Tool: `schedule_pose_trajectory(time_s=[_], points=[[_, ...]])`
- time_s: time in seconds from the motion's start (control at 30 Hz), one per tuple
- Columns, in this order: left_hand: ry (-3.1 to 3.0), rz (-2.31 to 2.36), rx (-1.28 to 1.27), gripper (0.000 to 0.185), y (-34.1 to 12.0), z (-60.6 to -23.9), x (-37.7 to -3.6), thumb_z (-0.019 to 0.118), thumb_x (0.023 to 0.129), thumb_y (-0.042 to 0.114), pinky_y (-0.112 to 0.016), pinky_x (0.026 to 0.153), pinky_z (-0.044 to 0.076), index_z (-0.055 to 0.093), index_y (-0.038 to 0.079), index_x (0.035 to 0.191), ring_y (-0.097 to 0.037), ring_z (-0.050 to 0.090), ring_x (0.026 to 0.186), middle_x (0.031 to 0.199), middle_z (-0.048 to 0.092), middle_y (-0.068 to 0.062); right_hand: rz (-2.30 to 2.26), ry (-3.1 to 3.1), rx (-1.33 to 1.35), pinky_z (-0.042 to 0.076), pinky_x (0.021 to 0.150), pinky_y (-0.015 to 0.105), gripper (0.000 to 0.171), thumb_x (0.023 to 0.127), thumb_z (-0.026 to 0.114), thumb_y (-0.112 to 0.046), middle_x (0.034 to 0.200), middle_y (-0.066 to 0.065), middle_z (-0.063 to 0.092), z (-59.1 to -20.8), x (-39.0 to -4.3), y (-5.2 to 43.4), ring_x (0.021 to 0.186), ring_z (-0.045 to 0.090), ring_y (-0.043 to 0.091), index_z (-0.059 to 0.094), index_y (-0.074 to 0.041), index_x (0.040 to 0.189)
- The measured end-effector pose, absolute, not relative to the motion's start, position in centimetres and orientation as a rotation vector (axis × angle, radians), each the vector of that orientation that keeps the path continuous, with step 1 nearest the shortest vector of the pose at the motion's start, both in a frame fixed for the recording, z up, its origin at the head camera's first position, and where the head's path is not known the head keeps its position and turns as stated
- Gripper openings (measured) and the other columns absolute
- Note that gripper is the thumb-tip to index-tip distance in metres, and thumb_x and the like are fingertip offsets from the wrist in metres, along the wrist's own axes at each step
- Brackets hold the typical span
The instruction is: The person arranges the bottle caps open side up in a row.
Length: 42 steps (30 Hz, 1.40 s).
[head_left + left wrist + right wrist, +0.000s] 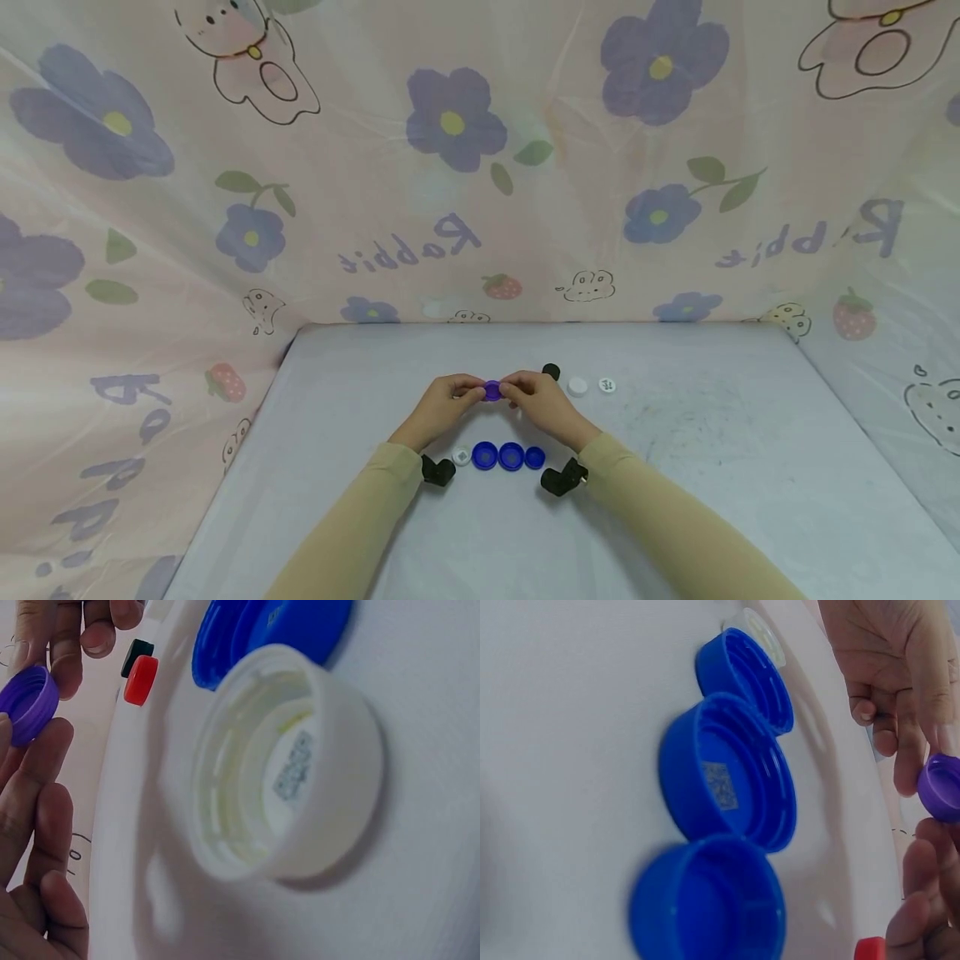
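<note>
Held item: we find a purple cap (pixel 492 390) pinched between both hands above the counter (pixel 712 433), near its middle and just beyond a row of caps.
Left hand grip: the left hand (pixel 442 400) has thumb and fingertips clamped on the cap's left edge; the left wrist view shows the cap's hollow side turned towards that camera.
Right hand grip: the right hand (pixel 540 398) has fingertips closed on the opposite edge, the remaining fingers curled below.
Row below hands: a white cap (pixel 461 456) and three blue caps (pixel 511 456) lie side by side, open side up, the blue ones touching or nearly so.
Far side: a black cap (pixel 551 371) sits just behind the right hand; two white caps (pixel 577 386) lie just right of it. A red cap (pixel 140 679) shows beside the black one in the left wrist view only.
Surroundings: a floral curtain (pixel 450 167) walls the counter on three sides.
Risk one: we judge both holds shallow, on the rim only; uneven pressure could flip the cap out and drop it.
Risk two: a dropped cap would likely fall among the blue caps and scatter the row.
Risk three: lowering the wrists could sweep the row itself.
</note>
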<state>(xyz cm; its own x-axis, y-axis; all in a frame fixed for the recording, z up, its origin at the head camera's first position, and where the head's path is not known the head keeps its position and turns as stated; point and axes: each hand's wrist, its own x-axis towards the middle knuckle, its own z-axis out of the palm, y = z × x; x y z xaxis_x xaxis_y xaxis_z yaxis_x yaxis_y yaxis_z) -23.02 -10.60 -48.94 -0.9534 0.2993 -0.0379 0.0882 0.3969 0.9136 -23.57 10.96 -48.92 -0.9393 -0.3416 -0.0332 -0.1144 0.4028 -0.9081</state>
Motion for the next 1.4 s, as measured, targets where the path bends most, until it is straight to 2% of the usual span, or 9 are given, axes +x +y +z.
schedule_pose_trajectory(time_s=[0.2,0.37,0.5,0.67,0.87,1.13,1.4], points=[[2.398,1.638,0.338,0.025,-10.3,-48.8,-22.8,0.061,0.097,0.023,-0.039,0.083,0.045,0.065,0.012,0.119,-0.027,0.065,0.1,0.101,0.071,-0.01,-1.562,2.447,-0.41,0.045,0.064,0.033,0.023,0.098,0.06,-0.025,0.091,0.01,0.069,-49.1,-23.5,11.1,0.082,0.062,0.028,0.063,-0.019,0.12],[2.391,1.651,0.354,0.028,-10.2,-48.8,-22.8,0.063,0.096,0.021,-0.039,0.082,0.045,0.062,0.012,0.122,-0.029,0.065,0.098,0.101,0.071,-0.013,-1.554,2.45,-0.419,0.045,0.064,0.033,0.024,0.097,0.061,-0.023,0.09,0.011,0.068,-49.0,-23.5,11.2,0.081,0.061,0.03,0.063,-0.019,0.12],[2.383,1.657,0.373,0.028,-10.2,-49.3,-23.0,0.064,0.095,0.023,-0.038,0.082,0.045,0.063,0.014,0.122,-0.027,0.066,0.097,0.099,0.071,-0.01,-1.529,2.467,-0.445,0.048,0.066,0.033,0.025,0.095,0.064,-0.02,0.091,0.01,0.069,-48.9,-23.3,11.3,0.082,0.063,0.028,0.064,-0.017,0.12],[2.393,1.641,0.401,0.025,-9.9,-49.3,-22.9,0.063,0.095,0.022,-0.033,0.078,0.045,0.064,0.015,0.12,-0.026,0.066,0.095,0.097,0.072,-0.008,-1.506,2.488,-0.474,0.05,0.069,0.032,0.028,0.091,0.069,-0.019,0.092,0.002,0.07,-48.7,-23.1,11.7,0.084,0.064,0.025,0.065,-0.016,0.119],[2.415,1.585,0.419,0.028,-9.0,-49.0,-22.7,0.068,0.092,0.023,-0.033,0.076,0.048,0.065,0.017,0.12,-0.018,0.065,0.09,0.094,0.072,-0.003,-1.486,2.49,-0.442,0.049,0.072,0.035,0.03,0.09,0.07,-0.026,0.093,0.001,0.069,-48.4,-22.7,12.6,0.087,0.064,0.025,0.065,-0.018,0.119],[2.438,1.461,0.439,0.027,-7.2,-48.2,-21.9,0.07,0.09,0.029,-0.034,0.078,0.048,0.066,0.023,0.116,-0.013,0.061,0.09,0.09,0.069,0.01,-1.449,2.546,-0.452,0.05,0.076,0.033,0.03,0.089,0.071,-0.032,0.095,-0.006,0.068,-48.7,-21.7,14.6,0.088,0.064,0.014,0.068,-0.016,0.115],[2.438,1.387,0.506,0.025,-5.0,-48.0,-21.2,0.073,0.088,0.03,-0.029,0.072,0.048,0.068,0.023,0.111,-0.012,0.058,0.085,0.09,0.064,0.008,-1.422,2.552,-0.424,0.05,0.071,0.031,0.03,0.088,0.072,-0.03,0.093,-0.007,0.068,-48.7,-20.1,16.9,0.083,0.062,0.014,0.068,-0.016,0.115]])
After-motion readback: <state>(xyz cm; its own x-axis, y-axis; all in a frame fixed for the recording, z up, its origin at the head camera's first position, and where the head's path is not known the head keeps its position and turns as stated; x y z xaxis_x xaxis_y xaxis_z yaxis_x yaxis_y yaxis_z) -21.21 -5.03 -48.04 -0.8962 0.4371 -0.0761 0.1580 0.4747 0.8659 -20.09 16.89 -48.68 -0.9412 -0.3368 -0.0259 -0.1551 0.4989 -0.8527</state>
